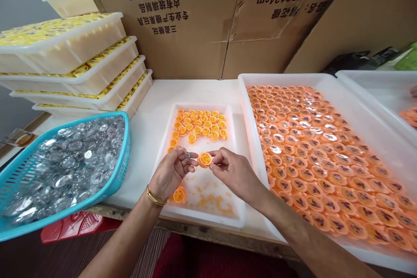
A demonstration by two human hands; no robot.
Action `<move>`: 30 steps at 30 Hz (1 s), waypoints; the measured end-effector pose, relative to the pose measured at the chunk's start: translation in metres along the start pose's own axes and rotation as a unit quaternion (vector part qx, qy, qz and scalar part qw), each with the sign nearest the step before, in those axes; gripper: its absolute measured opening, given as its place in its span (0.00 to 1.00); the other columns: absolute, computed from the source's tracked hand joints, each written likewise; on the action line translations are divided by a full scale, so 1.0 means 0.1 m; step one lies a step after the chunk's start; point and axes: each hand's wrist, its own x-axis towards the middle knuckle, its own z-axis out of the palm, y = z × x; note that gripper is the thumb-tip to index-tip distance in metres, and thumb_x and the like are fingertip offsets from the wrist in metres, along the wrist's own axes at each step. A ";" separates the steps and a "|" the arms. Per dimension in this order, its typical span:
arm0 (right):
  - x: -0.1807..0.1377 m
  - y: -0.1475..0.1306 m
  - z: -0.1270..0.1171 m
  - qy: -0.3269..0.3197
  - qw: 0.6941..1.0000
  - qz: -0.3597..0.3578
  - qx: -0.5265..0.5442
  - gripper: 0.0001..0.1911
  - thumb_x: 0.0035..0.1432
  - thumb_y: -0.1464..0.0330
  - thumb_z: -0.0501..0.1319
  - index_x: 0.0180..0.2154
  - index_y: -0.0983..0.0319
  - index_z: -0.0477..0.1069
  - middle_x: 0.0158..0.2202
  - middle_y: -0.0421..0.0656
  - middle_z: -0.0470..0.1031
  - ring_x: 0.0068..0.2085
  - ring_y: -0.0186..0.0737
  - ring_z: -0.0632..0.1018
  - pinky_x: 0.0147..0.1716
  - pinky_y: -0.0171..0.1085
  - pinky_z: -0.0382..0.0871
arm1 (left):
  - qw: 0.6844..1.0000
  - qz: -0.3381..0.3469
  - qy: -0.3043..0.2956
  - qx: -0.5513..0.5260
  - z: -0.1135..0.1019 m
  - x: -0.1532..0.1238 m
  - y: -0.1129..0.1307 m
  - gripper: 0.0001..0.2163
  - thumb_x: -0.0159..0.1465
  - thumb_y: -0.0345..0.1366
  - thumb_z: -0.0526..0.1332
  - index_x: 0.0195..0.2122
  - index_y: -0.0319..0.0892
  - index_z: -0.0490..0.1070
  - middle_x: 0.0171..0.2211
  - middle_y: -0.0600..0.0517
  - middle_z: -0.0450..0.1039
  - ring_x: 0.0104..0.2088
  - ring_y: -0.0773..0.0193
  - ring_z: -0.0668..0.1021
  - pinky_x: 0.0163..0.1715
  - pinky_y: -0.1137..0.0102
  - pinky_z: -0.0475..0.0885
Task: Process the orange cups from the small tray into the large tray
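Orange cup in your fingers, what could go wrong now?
The orange cup is pinched only at its edge by the right hand, so it might tip and spill; yellow bits already lie loose in the small tray. The clear lid in the left hand is tiny and could slip.

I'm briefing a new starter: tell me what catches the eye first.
The large tray on the right, packed with orange cups, draws the eye first. At the centre, over a small tray, the right hand pinches one orange cup and the left hand a clear piece. A blue basket of clear pieces sits left.
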 end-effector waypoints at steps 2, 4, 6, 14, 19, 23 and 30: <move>-0.03 0.03 -0.03 0.011 1.000 0.008 0.014 0.05 0.50 0.74 0.59 0.26 0.60 0.64 0.38 0.47 0.77 0.47 0.43 0.77 0.39 0.38 0.73 | 1.000 0.008 0.003 0.008 0.02 -0.01 -0.03 0.04 0.62 0.32 0.58 0.31 0.38 0.69 0.31 0.47 0.77 0.29 0.66 0.79 0.28 0.75 0.73; -0.04 0.06 -0.05 0.017 1.000 0.013 0.022 0.04 0.50 0.73 0.59 0.26 0.60 0.65 0.39 0.48 0.77 0.46 0.43 0.78 0.39 0.38 0.73 | 1.000 0.016 0.003 0.023 0.02 -0.02 -0.05 0.03 0.62 0.31 0.59 0.32 0.37 0.70 0.32 0.47 0.77 0.30 0.67 0.79 0.30 0.76 0.74; -0.05 0.10 -0.07 0.021 0.999 0.010 0.023 0.04 0.50 0.72 0.59 0.26 0.61 0.65 0.39 0.48 0.77 0.45 0.43 0.78 0.39 0.38 0.73 | 0.999 0.018 0.008 0.030 0.03 -0.04 -0.07 0.03 0.61 0.30 0.60 0.34 0.35 0.72 0.32 0.48 0.77 0.31 0.69 0.79 0.32 0.77 0.74; -0.05 0.10 -0.11 0.026 0.999 0.000 0.020 0.04 0.51 0.72 0.59 0.26 0.61 0.64 0.40 0.47 0.77 0.44 0.42 0.78 0.39 0.39 0.73 | 0.999 0.005 0.027 0.045 0.06 -0.11 -0.12 0.12 0.59 0.27 0.62 0.45 0.35 0.72 0.36 0.47 0.78 0.38 0.62 0.80 0.42 0.70 0.75; -0.05 0.09 -0.10 0.024 1.000 0.006 0.005 0.05 0.51 0.73 0.59 0.25 0.60 0.63 0.37 0.47 0.77 0.48 0.44 0.77 0.34 0.37 0.73 | 0.996 0.033 0.009 0.078 0.02 -0.14 -0.15 0.15 0.62 0.29 0.61 0.50 0.40 0.68 0.36 0.50 0.76 0.34 0.66 0.80 0.32 0.76 0.73; -0.06 0.09 -0.08 0.019 1.000 0.005 0.009 0.05 0.50 0.74 0.59 0.26 0.60 0.63 0.40 0.48 0.77 0.48 0.43 0.77 0.34 0.36 0.73 | 0.993 0.060 -0.013 0.097 0.00 -0.16 -0.16 0.16 0.62 0.29 0.60 0.51 0.42 0.68 0.37 0.51 0.75 0.36 0.67 0.78 0.30 0.77 0.71; -0.06 0.06 -0.07 0.014 1.000 0.007 0.007 0.06 0.50 0.75 0.58 0.26 0.60 0.63 0.40 0.48 0.77 0.50 0.42 0.76 0.37 0.34 0.73 | 0.929 0.187 0.028 0.319 -0.01 -0.17 -0.20 0.13 0.62 0.32 0.60 0.48 0.43 0.67 0.36 0.50 0.76 0.39 0.61 0.79 0.38 0.66 0.76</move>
